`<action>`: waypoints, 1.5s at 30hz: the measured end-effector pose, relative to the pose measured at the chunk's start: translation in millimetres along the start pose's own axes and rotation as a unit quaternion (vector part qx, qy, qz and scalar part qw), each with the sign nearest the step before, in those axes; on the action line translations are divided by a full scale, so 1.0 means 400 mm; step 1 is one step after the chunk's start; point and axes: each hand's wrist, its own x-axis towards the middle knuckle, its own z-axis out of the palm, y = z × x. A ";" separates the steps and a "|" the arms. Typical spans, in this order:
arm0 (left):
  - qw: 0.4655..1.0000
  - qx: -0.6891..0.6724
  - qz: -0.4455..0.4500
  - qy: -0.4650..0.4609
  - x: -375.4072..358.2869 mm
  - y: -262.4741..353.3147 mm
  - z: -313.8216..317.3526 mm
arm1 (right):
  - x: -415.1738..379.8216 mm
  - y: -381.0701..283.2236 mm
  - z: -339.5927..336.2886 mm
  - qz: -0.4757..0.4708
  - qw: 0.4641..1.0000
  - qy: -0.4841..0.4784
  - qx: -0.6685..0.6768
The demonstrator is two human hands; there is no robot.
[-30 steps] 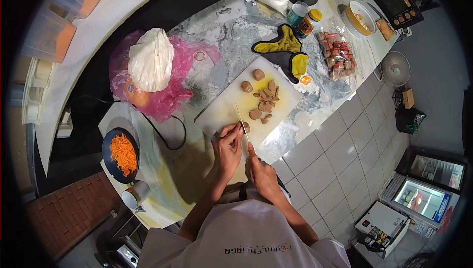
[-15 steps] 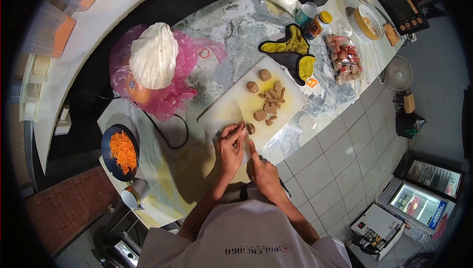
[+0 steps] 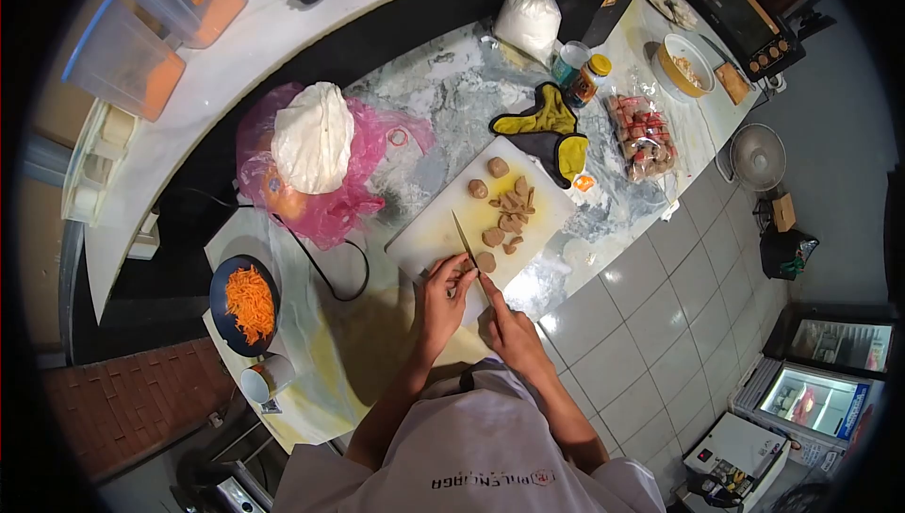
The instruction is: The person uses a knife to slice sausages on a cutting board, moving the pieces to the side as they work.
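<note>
A white cutting board [image 3: 429,230] lies on the marble counter, with a knife [image 3: 461,232] pointing up and left over its lower part. My right hand [image 3: 514,332] is closed on the knife's handle, index finger stretched along it. Beside the blade, my left hand [image 3: 446,294] has its fingertips pinched together; what they hold, if anything, is too small to tell. A round brown piece [image 3: 485,261] sits just right of the blade. Farther up the board are sliced brown pieces [image 3: 514,204] and two whole brown balls [image 3: 497,167].
Left of the board are a pink plastic bag [image 3: 363,155] with a white cloth-like item [image 3: 314,136], a dark plate of shredded carrot [image 3: 250,304] and a cup [image 3: 269,376]. Beyond it lie yellow-black mitts [image 3: 537,124], a jar [image 3: 585,81], bagged balls [image 3: 643,136] and a bowl [image 3: 682,66].
The camera view has shifted slightly. The round piece by the blade now lies with its flat face up, clear of my fingers. Both hands remain at the board's lower edge.
</note>
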 end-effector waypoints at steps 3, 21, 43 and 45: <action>0.999 0.003 0.039 -0.017 -0.012 -0.005 -0.004 | -0.014 -0.007 -0.008 -0.022 0.999 0.021 0.028; 0.986 -0.122 0.028 -0.108 0.066 -0.040 -0.063 | -0.143 0.043 -0.023 0.003 0.992 0.115 0.043; 0.952 0.204 0.222 -0.043 0.114 0.020 -0.039 | -0.204 0.083 -0.006 -0.008 0.989 0.125 0.073; 0.928 0.282 0.235 -0.059 0.072 0.063 -0.035 | -0.205 0.091 -0.008 0.003 0.990 0.122 0.073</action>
